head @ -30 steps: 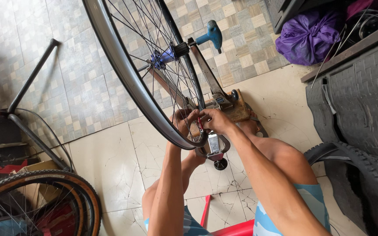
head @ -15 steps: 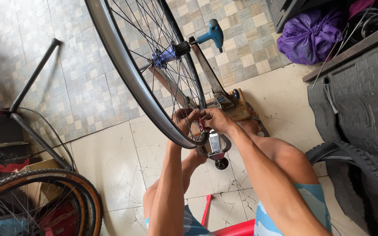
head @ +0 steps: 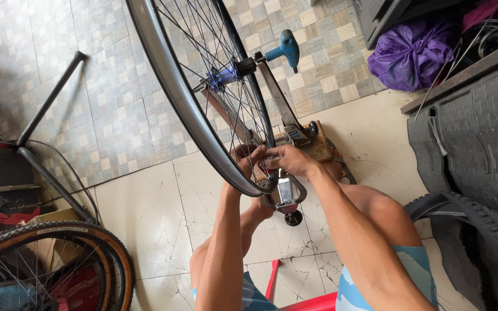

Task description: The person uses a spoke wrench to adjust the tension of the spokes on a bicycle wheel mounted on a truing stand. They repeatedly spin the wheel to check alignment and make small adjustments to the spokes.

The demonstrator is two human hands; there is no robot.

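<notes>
both hands, left hand [head: 243, 158] and right hand [head: 286, 159], pinch the spokes [head: 249, 124] of the bicycle wheel [head: 168, 86] (centre frame, in a truing stand [head: 286, 135]).

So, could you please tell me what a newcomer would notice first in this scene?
A bare bicycle wheel mounted in a truing stand fills the centre, with the left hand and right hand meeting at its rim among the lowest spokes. A purple bag sits top right, and a tan-walled tyre bottom left.
</notes>
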